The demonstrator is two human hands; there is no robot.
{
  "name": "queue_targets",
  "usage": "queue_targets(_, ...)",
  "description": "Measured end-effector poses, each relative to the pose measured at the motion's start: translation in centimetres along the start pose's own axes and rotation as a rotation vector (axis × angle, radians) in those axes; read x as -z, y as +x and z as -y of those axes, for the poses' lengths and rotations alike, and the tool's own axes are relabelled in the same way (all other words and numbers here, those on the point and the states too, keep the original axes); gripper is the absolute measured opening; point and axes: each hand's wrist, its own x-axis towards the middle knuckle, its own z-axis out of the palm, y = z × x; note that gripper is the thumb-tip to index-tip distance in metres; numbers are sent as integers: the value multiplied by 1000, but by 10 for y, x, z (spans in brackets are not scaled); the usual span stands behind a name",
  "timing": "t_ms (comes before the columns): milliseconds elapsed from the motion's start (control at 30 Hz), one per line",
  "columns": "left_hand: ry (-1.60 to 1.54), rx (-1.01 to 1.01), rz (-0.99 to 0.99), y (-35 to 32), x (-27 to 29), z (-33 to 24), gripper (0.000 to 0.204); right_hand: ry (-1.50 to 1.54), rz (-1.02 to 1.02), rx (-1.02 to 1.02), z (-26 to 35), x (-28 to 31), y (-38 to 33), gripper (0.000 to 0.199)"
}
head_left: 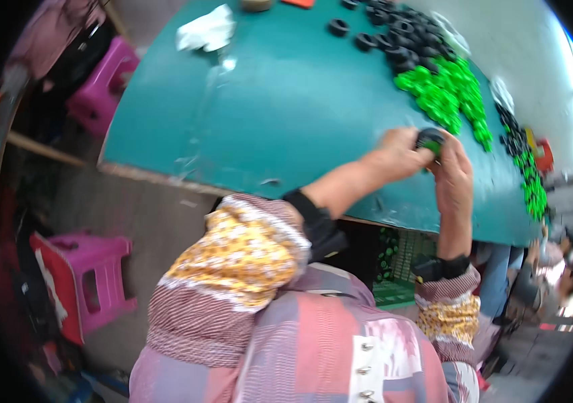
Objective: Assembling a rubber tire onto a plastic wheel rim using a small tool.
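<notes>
The black-and-green round piece [430, 141] is located above the table [286, 101], right of its middle and near its front edge. The fingers of the left hand [397, 154] grip the piece from its left side; the fingers of the right hand [454, 171] are closed on it from the right. Exact fingertip placement cannot be determined because of blur.

Beyond the hands, toward the table's far right edge, green parts [442, 91] lie in a loose heap. Black rings [411, 33] are piled behind them, with several set apart toward the table's middle. A crumpled white sheet [207, 30] rests at the table's far left. Beneath the table's front edge stands a green crate [395, 294].

Caution: uneven finger pressure could tilt the piece and cause it to slip. If released near the table's front edge, it could roll off.
</notes>
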Motion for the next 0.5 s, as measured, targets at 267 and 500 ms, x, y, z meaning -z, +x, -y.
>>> queue_targets(267,93,119,178,-17,16,-43,24,-68,11,130,-8,5,-4,30)
queue_targets(500,239,191,204,-17,-1,-56,28,236,-4,-34,-7,17,-13,24)
